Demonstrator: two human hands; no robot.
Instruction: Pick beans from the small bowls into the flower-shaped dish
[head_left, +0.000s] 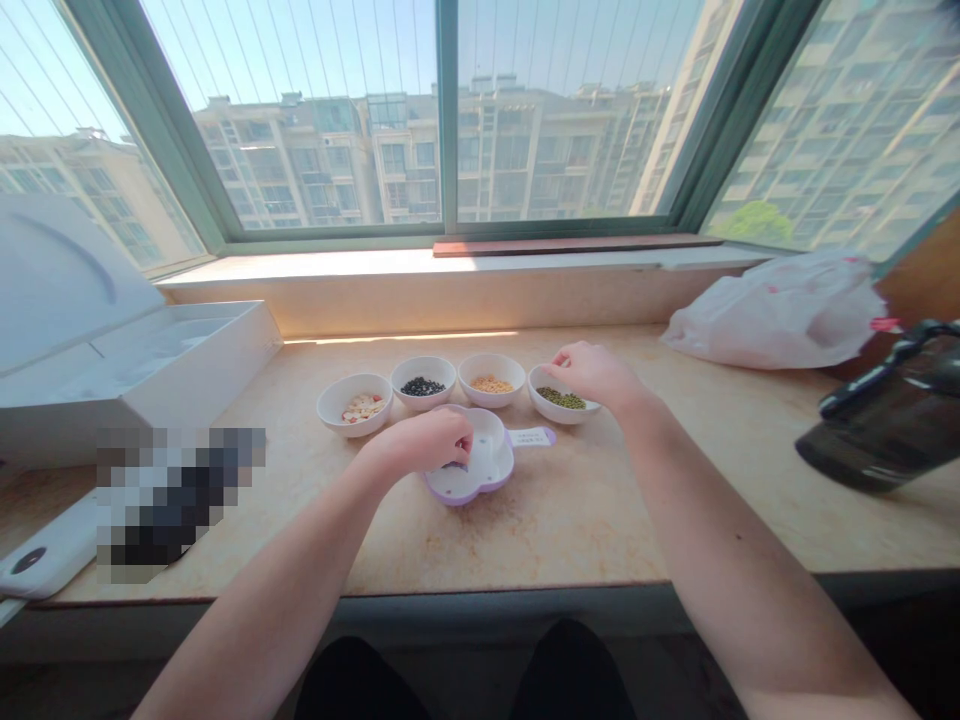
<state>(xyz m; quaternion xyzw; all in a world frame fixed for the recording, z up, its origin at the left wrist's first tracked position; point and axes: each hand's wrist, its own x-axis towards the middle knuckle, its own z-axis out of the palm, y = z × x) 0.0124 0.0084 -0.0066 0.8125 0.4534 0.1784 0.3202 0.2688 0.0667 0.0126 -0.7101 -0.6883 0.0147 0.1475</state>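
Note:
My left hand [442, 438] is over a white divided plate [489, 450] with a lilac rim and a short handle, its fingers curled together down in one compartment. Small dark bits show under the fingertips; whatever the fingers hold is hidden. My right hand [589, 372] bends over the far side of a white bowl [564, 414] of green beans [561, 398], fingertips drawn together at the bowl's inner edge. What they pinch cannot be made out. Left of this bowl stand white bowls with yellow kernels [492, 384], black beans [422, 386] and pale reddish-white pieces [363, 408].
A white box [210, 345] with a raised lid stands at the left, near a white object [52, 550] and a blurred dark patch. To the right are a plastic bag [780, 310] and a dark jug [877, 420]. Windows rise behind the counter [585, 530].

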